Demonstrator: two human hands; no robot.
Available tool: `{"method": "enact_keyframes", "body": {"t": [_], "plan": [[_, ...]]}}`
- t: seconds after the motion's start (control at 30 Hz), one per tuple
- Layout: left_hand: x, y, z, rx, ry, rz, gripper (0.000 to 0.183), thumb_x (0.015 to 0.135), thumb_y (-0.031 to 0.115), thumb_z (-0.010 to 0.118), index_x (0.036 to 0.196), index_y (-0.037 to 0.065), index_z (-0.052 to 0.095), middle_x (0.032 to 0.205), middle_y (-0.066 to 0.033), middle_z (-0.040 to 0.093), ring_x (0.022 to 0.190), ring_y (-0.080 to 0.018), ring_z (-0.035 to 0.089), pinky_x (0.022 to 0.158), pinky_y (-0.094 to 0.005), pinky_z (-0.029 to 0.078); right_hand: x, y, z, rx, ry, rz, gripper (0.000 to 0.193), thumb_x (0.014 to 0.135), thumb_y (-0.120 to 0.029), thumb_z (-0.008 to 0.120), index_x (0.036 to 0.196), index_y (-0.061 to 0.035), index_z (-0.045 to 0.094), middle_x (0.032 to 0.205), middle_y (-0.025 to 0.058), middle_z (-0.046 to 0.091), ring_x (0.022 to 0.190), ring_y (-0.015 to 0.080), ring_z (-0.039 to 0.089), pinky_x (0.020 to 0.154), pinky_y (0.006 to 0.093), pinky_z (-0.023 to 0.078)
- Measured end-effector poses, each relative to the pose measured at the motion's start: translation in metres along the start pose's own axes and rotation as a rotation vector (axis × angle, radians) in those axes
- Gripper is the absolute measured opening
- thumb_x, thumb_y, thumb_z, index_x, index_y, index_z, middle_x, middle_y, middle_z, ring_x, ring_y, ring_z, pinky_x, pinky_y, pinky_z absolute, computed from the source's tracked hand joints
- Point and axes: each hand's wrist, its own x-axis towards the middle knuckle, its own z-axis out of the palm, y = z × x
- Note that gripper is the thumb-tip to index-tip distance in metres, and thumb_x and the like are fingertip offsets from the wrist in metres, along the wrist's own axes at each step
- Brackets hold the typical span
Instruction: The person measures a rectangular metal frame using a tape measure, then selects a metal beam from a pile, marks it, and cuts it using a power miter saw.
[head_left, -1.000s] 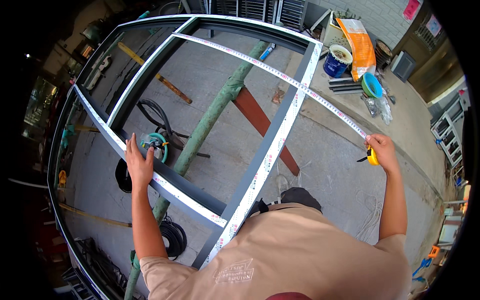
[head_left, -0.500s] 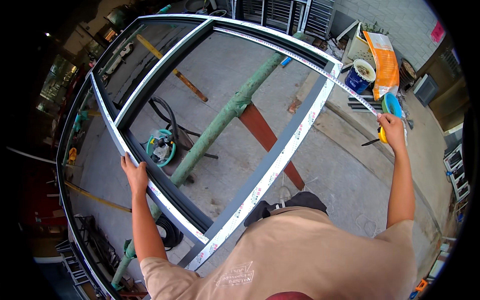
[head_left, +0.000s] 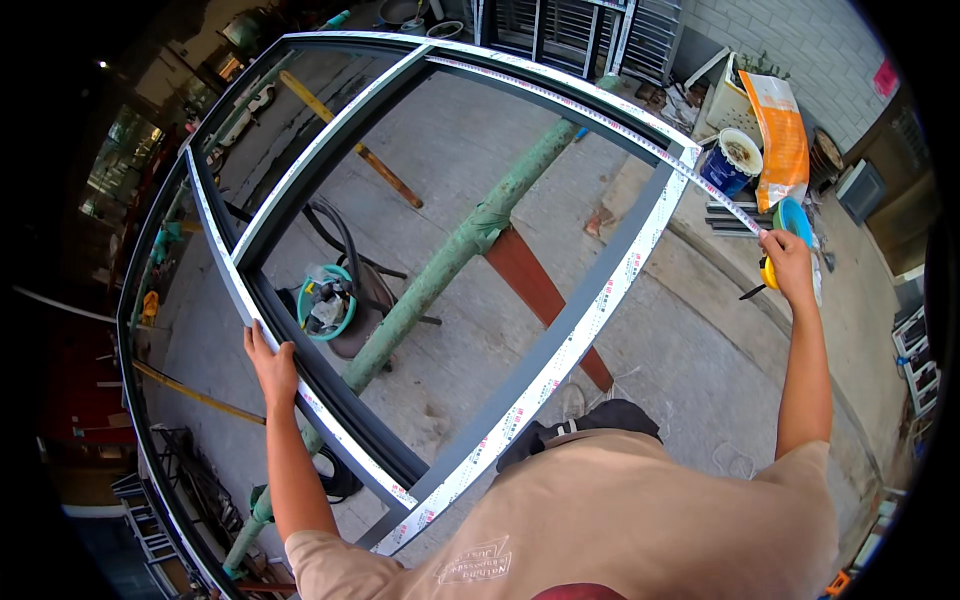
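A large aluminium window frame [head_left: 603,310], dark grey with white printed protective film, spans the view in front of me. My left hand [head_left: 272,368] grips its middle bar, fingers and thumb on either side. Far out to the right, my right hand [head_left: 790,262] is closed round a yellow tape measure [head_left: 768,272], partly hidden by the fingers. The drawn-out white blade [head_left: 728,205] runs from there over the frame's far right corner and on along the far bar. Its far end reaches near the crossbar [head_left: 335,150].
Green pipe supports [head_left: 425,290] and a red-brown leg [head_left: 535,285] stand beneath the frame. A teal basin [head_left: 327,302] sits below the opening. Past the far right corner are a blue bucket [head_left: 732,160], an orange-and-white sack [head_left: 778,130] and metal profiles [head_left: 730,222]. Barred panels [head_left: 580,35] lean behind.
The view has shifted slightly, so the frame and surroundings sit a little further right and lower. Both hands keep their hold, and the tape blade stays stretched along the far bar.
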Motion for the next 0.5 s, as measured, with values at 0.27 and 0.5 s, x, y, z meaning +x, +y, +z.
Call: {"method": "enact_keyframes", "body": {"t": [0.27,0.5], "plan": [[0.003,0.003,0.0,-0.008,-0.007,-0.015,0.085,0.086,0.018,0.066,0.165,0.002,0.037,0.174,-0.0253,0.022,0.16,-0.0436,0.027,0.128,-0.0457,0.029,0.002,-0.002,-0.001,0.003,-0.009,-0.003,0.038,0.103,-0.033,0.071,0.091,0.0033,0.074,0.078,0.0088,0.07,0.071,0.0159,0.062,0.068,0.033,0.048],[0.005,-0.026,0.002,-0.019,0.002,0.03,0.084,0.087,0.017,0.066,0.165,0.004,0.039,0.174,-0.0239,0.023,0.16,-0.0418,0.027,0.128,-0.0462,0.028,0.009,-0.01,-0.001,-0.062,0.0,-0.021,0.043,0.102,-0.038,0.071,0.1,0.0049,0.076,0.086,0.0167,0.075,0.08,0.0265,0.071,0.075,0.0392,0.053]]}}
